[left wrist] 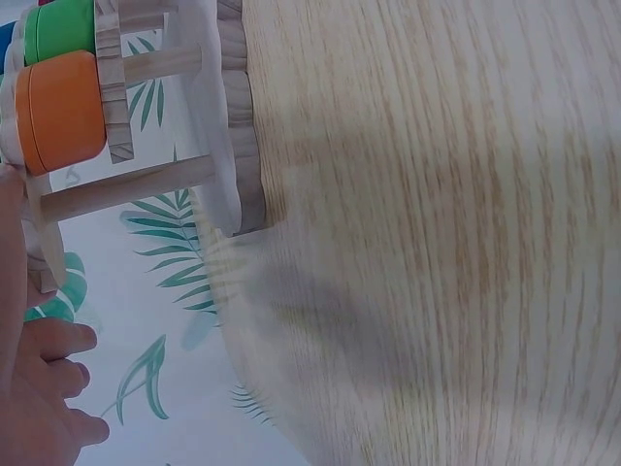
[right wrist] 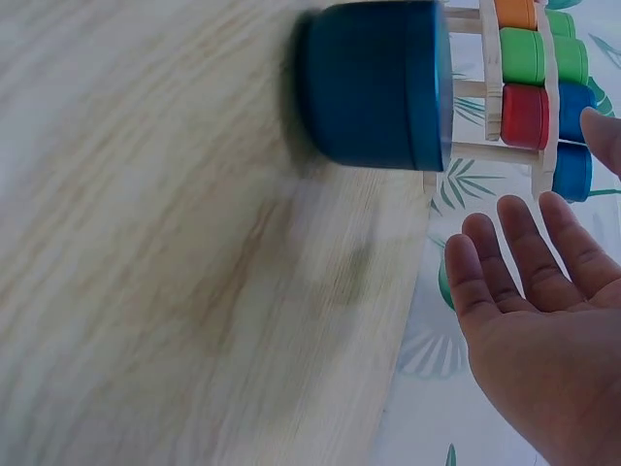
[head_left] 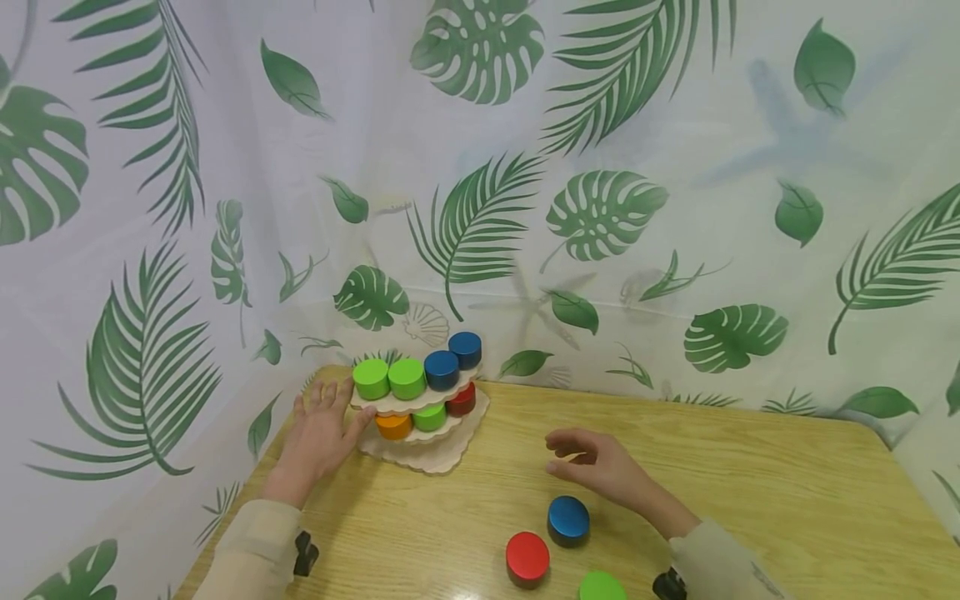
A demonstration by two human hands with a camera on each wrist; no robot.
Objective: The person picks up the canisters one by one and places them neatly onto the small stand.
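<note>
A small tiered wooden stand point(head_left: 450, 454) with scalloped edges holds round tins on two levels. Two light green tins point(head_left: 407, 379) and two blue tins point(head_left: 442, 370) line the upper shelf. Below them sit an orange tin point(head_left: 394, 427), a green tin point(head_left: 430, 417) and a red tin point(head_left: 462, 399). At the stand's left end is my left hand point(head_left: 318, 433), fingers extended, its thumb against the upper shelf's edge. My right hand point(head_left: 600, 467) hovers over the table with loosely bent fingers, holding nothing. Nearest to it stands a loose blue tin point(head_left: 568, 521).
A red tin point(head_left: 527, 559) and a green tin point(head_left: 602, 587), partly cut off by the frame, stand at the front of the wooden table point(head_left: 750, 483). Leaf-patterned cloth point(head_left: 480, 125) hangs behind the table and along its left side.
</note>
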